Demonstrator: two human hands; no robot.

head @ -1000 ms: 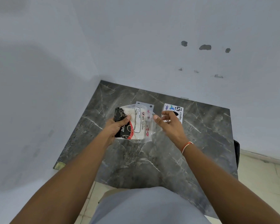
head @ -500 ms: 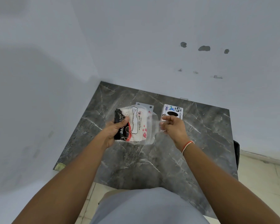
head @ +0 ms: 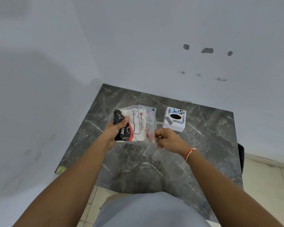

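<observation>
Bottom centre of the frame: grey shirt (head: 146, 210), both forearms reaching up-frame over the dark marble table (head: 138, 169). Left hand (head: 116, 130) grips the tissue pack (head: 138, 126) at its left end, thumb across the top, fingers curled beneath; the pack is held at mid-frame, just above the tabletop as far as I can tell. Right hand (head: 169, 140), with an orange wristband (head: 189, 154), pinches the loose right edge of the clear wrapper (head: 152, 128) between thumb and curled fingers. Change over the last second: the right hand sat higher, in front of the white tissue box (head: 175, 119); it has since closed on the wrapper edge and drawn it down-frame, toward the body, so the box now shows whole. The left grip has not shifted. Judgement: the wrapper is being pulled open, tissues not yet out; the box, with its dark oval slot, stands just right of the pack, apart from it. Beyond, the pale wall (head: 154, 46) with chipped spots.
</observation>
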